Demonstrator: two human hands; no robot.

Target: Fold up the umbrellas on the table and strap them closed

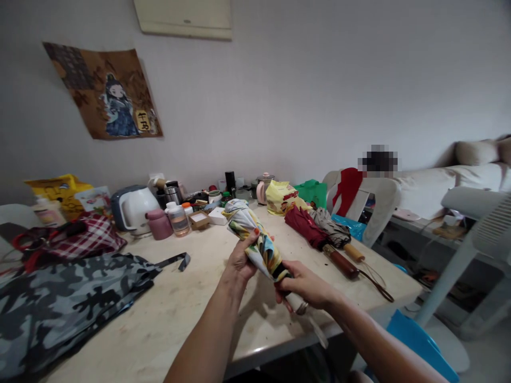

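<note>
A folded umbrella (258, 242) with a patterned canopy in yellow, pale blue and white is held over the table, tilted with its tip toward the back. My left hand (244, 259) is wrapped around the middle of the rolled canopy. Lower down, my right hand (301, 284) closes round the dark band and the top of the white handle (296, 303), where a pale wrist strap dangles. To the right lie a dark red umbrella (305, 227) with a brown wooden handle and a grey umbrella (330, 226) with a light wooden handle, both folded.
A camouflage cloth item (75, 303) covers the table's left side. Behind stand a white kettle (138, 210), a pink jar (158, 223), a clear bottle (178, 221) and a yellow bag (281, 197). White chairs, a fan (475, 229) and a person's head are at the right.
</note>
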